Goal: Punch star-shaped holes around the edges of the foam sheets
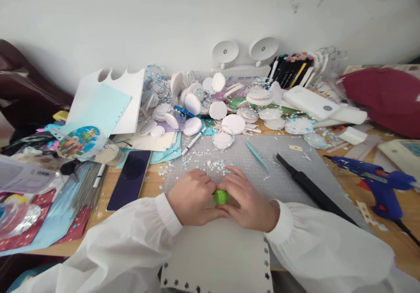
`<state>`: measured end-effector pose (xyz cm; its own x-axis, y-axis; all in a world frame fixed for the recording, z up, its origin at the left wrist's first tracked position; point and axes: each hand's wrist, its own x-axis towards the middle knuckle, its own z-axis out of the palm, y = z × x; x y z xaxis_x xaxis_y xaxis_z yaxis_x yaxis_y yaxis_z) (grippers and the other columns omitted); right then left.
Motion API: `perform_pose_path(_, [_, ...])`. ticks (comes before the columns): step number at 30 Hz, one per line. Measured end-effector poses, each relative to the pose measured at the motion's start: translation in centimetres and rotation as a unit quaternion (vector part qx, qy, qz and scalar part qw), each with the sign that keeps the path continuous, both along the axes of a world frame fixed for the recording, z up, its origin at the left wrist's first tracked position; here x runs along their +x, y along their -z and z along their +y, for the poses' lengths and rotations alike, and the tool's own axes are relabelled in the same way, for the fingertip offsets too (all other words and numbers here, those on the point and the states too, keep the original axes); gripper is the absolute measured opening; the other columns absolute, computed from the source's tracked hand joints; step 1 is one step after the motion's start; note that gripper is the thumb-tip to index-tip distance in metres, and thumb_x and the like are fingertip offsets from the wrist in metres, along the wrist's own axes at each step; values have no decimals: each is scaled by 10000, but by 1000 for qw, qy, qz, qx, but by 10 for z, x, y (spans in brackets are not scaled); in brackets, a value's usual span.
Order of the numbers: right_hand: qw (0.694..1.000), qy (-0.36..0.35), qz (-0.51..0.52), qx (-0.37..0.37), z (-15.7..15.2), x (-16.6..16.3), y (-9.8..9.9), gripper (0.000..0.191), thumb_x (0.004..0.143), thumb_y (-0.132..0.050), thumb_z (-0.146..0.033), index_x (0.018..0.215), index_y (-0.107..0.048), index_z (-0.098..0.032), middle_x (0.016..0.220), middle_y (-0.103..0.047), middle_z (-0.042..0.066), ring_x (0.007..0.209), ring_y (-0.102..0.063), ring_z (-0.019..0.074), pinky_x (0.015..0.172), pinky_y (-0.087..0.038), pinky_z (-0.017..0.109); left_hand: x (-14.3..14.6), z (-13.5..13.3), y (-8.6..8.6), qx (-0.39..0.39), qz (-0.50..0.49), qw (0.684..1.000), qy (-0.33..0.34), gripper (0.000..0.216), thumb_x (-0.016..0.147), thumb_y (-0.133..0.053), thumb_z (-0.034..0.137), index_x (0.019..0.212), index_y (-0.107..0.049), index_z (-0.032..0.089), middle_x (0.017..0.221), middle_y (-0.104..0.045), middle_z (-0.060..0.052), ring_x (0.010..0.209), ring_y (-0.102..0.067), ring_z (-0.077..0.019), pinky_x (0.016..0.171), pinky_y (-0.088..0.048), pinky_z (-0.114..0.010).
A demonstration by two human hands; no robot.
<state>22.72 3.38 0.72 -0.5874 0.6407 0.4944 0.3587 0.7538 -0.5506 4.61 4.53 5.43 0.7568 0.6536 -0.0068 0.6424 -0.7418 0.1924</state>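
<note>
A small green craft punch (221,197) sits between my two hands at the upper edge of a white paper sheet (216,256). My left hand (193,197) is closed against the punch's left side, with fingers curled and thumb stretched towards the right hand. Around its right side, my right hand (247,199) grips with thumb below and fingers above. Flower-shaped holes run along the sheet's right and lower edges. Small pale blue and white paper confetti (215,166) lies just beyond my hands. The punch's lower part is hidden by my fingers.
A grey cutting mat (278,148) carries tweezers (257,156) and a long black tool (302,181). To the right lies a blue glue gun (377,179); a phone (129,179) is at left. White paper discs (233,123) pile up at the back beside a twin-headed lamp (244,72).
</note>
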Motion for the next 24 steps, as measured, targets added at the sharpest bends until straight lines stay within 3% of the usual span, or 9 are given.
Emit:
perform_pose_path(4, [1000,-3,-5,-10,3,-1,1,92,843,-525,-199,922,-478,-206,789,-542,17,796,-533,190,977,-349,493,-2,4,-4,-10,16,1000,-23,497,716,-607,640,737,-599,144,699,-633,-45,677,-596,-223,654,-441,-341])
perform_pose_path(9, [999,-23,-15,-22,4,-1,-1,160,859,-549,-291,980,-497,-201,860,-583,26,848,-541,185,993,-315,471,-9,11,-9,-36,3,999,-5,557,710,-546,716,698,-569,159,675,-613,-28,646,-582,-200,609,-397,-307])
perform_pose_path(15, [998,-15,-32,-54,6,0,-3,229,856,-584,-341,1015,-508,-195,875,-602,23,868,-545,180,994,-303,441,-24,19,1,-59,-88,994,27,362,869,-501,495,758,-592,163,685,-603,-23,666,-566,-167,623,-368,-282])
perform_pose_path(24, [996,-13,-74,-54,7,2,-5,320,861,-582,-353,1103,-496,-162,873,-609,34,848,-551,187,991,-295,455,-36,16,27,-70,-241,967,50,135,867,-469,173,829,-597,161,718,-604,-36,674,-519,-153,647,-375,-289])
